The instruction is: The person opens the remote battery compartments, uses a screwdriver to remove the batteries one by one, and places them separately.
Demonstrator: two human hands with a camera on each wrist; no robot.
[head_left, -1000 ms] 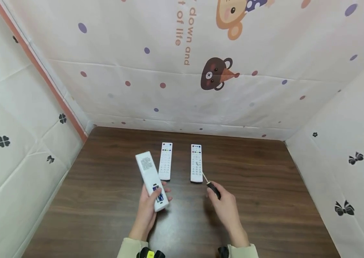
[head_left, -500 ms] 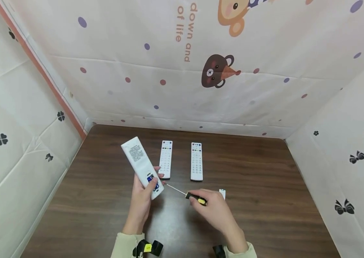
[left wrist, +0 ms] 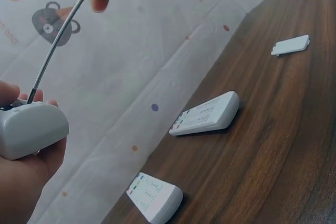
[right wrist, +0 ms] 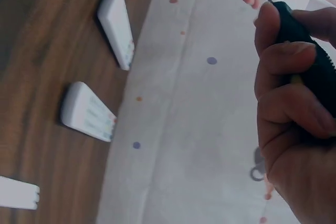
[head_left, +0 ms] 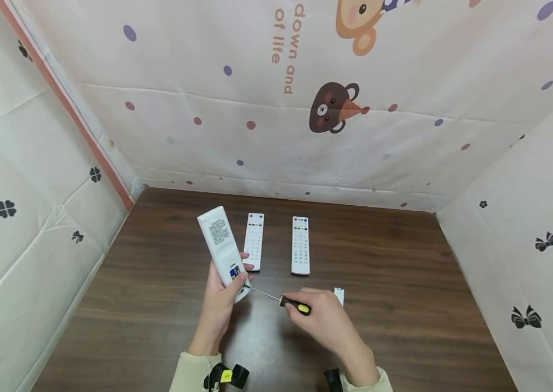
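Observation:
My left hand (head_left: 218, 302) grips a white remote control (head_left: 219, 239), back side up and raised above the table. Its battery compartment (head_left: 234, 271) is uncovered, with blue batteries showing, and my thumb lies across it. In my right hand (head_left: 324, 314) is a small screwdriver (head_left: 296, 305), its black and yellow handle held by thumb and fingers. The shaft (left wrist: 55, 48) points left, and its tip meets the remote beside my left thumb in the left wrist view. Exactly what the tip touches is hard to make out.
Two more white remotes, one left (head_left: 254, 240) and one right (head_left: 301, 245), lie buttons up on the brown wooden table (head_left: 394, 283). A small white battery cover (left wrist: 291, 45) rests to their right, partly behind my right hand in the head view. Patterned cloth (head_left: 183, 147) surrounds the table.
My right hand has brought the screwdriver left from beside the right remote to the held remote. The left hand has lifted its remote slightly away from me. The battery cover has come into sight.

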